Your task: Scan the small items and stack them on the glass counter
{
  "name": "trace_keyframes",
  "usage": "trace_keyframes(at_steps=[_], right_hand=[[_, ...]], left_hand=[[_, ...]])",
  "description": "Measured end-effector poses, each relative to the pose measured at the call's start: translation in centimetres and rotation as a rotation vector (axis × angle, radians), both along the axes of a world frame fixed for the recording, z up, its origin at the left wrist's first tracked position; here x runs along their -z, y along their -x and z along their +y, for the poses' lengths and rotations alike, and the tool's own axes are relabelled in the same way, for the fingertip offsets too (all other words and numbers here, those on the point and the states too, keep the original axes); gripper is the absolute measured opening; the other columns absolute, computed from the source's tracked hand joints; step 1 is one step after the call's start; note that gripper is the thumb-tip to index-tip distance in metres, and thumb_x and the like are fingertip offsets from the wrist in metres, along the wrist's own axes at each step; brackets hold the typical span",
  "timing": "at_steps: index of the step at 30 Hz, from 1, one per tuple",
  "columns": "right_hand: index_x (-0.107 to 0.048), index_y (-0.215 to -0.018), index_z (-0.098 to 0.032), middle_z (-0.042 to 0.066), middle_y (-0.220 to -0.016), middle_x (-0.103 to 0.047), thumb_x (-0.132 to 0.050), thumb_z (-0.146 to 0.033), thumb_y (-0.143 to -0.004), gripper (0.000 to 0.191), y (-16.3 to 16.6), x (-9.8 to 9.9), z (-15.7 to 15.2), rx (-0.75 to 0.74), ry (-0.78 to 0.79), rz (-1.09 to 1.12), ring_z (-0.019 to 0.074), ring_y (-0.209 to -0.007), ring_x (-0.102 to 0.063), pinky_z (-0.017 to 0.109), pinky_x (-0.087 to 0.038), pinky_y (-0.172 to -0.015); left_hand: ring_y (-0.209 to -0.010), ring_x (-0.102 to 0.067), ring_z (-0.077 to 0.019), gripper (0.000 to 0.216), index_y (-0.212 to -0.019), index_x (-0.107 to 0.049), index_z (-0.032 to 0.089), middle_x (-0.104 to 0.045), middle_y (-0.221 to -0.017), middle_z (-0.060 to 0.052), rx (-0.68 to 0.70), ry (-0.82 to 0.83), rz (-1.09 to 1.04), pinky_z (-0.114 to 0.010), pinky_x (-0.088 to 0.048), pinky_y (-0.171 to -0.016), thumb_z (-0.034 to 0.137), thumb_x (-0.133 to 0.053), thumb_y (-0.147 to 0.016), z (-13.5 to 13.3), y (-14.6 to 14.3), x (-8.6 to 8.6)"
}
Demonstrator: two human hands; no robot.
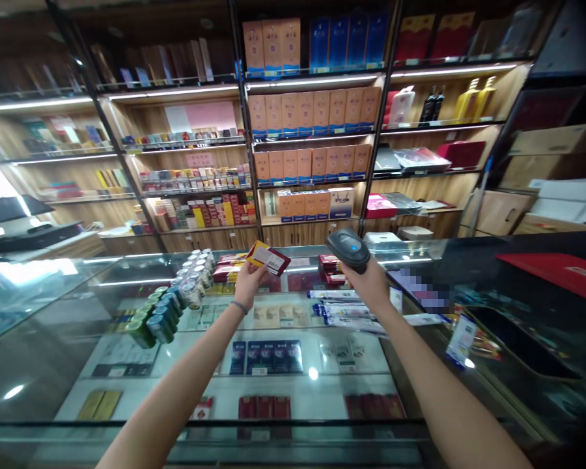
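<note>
My left hand [251, 280] holds up a small red and yellow pack [268, 258] with a white barcode label facing me. A thin band circles that wrist. My right hand [370, 281] grips a dark handheld barcode scanner [348, 248], its head tilted toward the pack, a short gap to the pack's right. Both arms stretch out over a glass display counter [53, 312].
Rows of cans [168, 309] stand on the counter at the left, and stacks of red packs [330, 268] lie beyond my hands. Small boxes show under the glass. Wooden wall shelves hold orange boxes [312, 111], bottles [473, 98] and cartons. A dark tray [517, 339] lies at the right.
</note>
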State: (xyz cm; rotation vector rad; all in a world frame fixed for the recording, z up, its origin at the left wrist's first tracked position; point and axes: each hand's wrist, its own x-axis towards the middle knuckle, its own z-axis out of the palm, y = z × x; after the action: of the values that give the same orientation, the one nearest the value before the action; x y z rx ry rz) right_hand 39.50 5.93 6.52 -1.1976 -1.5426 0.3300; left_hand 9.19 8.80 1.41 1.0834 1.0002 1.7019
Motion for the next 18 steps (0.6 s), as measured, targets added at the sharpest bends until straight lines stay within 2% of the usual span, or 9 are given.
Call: trace_keyframes(at_steps=[3, 8, 13, 18], right_hand=[[-0.061, -0.114, -0.020, 0.004, -0.074, -0.072, -0.066, -0.046, -0.079, 0.044, 1.4, 0.3, -0.5, -0.038, 0.048, 0.010, 0.0245, -0.064, -0.068, 0.031, -0.050, -0.056], [-0.063, -0.103, -0.021, 0.007, -0.082, -0.073, -0.067, -0.046, -0.076, 0.037, 3.5, 1.3, -1.1, -0.127, 0.046, -0.060, 0.0285, -0.081, -0.071, 0.035, -0.054, -0.064], [-0.058, -0.117, -0.023, 0.005, -0.091, -0.074, -0.067, -0.041, -0.075, 0.046, 5.2, 2.8, -1.8, -0.256, 0.091, -0.165, 0.0292, -0.089, -0.071, 0.038, -0.054, -0.073], [-0.054, -0.120, -0.027, 0.003, -0.093, -0.075, -0.067, -0.037, -0.074, 0.049, 6.1, 3.4, -2.6, -0.325, 0.163, -0.290, 0.0288, -0.088, -0.072, 0.038, -0.053, -0.077]], left_hand=[[-0.082, -0.071, -0.0159, 0.046, -0.102, -0.059, 0.018, -0.072, -0.099, -0.006, -0.047, 0.059, -0.150, -0.032, -0.059, -0.078, 0.031, -0.084, -0.066, -1.4, 2.1, 0.7], [-0.078, -0.072, -0.0154, 0.041, -0.104, -0.059, 0.017, -0.073, -0.097, -0.007, -0.088, 0.105, -0.295, -0.028, -0.060, -0.073, 0.027, -0.083, -0.072, -2.0, 3.5, 0.8], [-0.077, -0.073, -0.0150, 0.030, -0.102, -0.057, 0.018, -0.072, -0.092, -0.005, -0.117, 0.130, -0.438, -0.028, -0.060, -0.072, 0.018, -0.077, -0.079, -1.9, 3.7, 1.2], [-0.078, -0.073, -0.0157, 0.023, -0.103, -0.058, 0.017, -0.072, -0.095, -0.007, -0.149, 0.116, -0.481, -0.028, -0.059, -0.073, 0.014, -0.070, -0.083, -1.5, 4.3, 1.8]])
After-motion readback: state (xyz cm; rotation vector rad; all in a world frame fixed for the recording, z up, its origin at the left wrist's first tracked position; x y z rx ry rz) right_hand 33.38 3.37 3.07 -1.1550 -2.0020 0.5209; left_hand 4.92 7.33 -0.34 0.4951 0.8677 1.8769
